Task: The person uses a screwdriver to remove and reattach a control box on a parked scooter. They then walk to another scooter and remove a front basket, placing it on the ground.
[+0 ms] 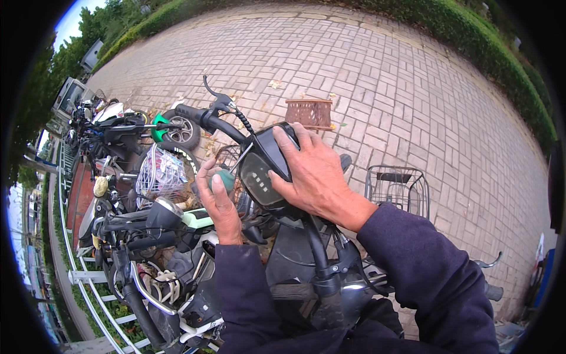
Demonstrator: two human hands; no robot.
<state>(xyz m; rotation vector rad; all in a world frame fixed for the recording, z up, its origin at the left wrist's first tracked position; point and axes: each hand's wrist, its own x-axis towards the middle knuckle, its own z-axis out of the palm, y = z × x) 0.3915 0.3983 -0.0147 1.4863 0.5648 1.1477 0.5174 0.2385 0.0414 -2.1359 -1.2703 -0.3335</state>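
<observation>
My right hand (312, 177) grips the black display housing (259, 183) on an electric bike's handlebar, fingertips over its top and thumb beside the screen. To its left, my left hand (221, 206) has fingers curled around a round teal handle (223, 180), with a thin metal shaft angled up toward the housing's left edge; its exact tip is hard to make out. A brake lever (212, 88) with coiled cable rises above the housing, and the black handlebar stem (318, 253) runs down toward me.
Parked bikes (118, 127) crowd the left, with a basket (159, 177) and white railing (79, 277). An empty wire basket (398, 183) is at right. A brown slatted object (308, 115) lies on the brick paving (413, 88), bordered by a hedge (483, 41).
</observation>
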